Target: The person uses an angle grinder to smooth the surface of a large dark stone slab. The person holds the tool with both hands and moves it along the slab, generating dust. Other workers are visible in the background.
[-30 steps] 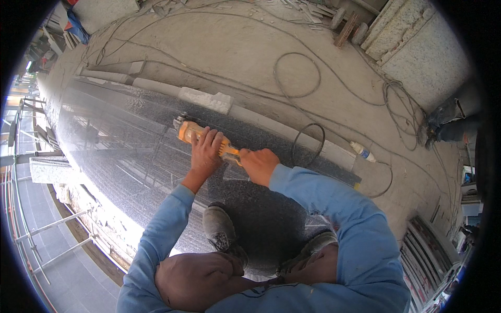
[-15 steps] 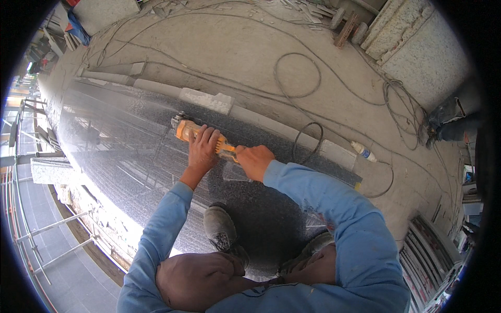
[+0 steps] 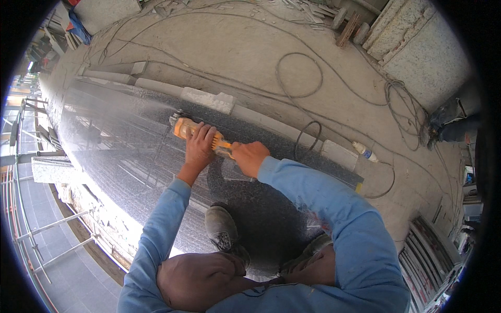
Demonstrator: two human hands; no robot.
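Pale, dusty floor [image 3: 235, 44] spreads out beyond the work, crossed by loose dark cables [image 3: 298, 75], and along this side of it lies a long, polished dark slab [image 3: 125, 151] with light stone pieces [image 3: 209, 99] at its far edge. From where I stand, the slab's left end is hard to read: a whitish haze [image 3: 138, 104] hangs over it from the head of an orange angle grinder [image 3: 183, 128], and I can't say whether it is spray or dust. That head is small and blurred, its disc barely made out, low over the slab near the far edge.

Both hands are clamped on the grinder. The left hand [image 3: 200, 144] has its grip closed over the middle of the body, fingers across the top; the right hand [image 3: 249, 158] has its grip wrapped round the rear end, hiding most of it. One cable loop [image 3: 319, 130] drops out of sight behind the right sleeve [image 3: 313, 182]. One shoe [image 3: 220, 225] shows plainly on the slab; the other is largely covered by the leg. At the right, somebody's dark trouser legs [image 3: 459, 129] are cut off by shadow.

Beside the slab lies a white bottle [image 3: 364, 151] with a blue band, a cable at its lower end; what it holds, I can't tell.
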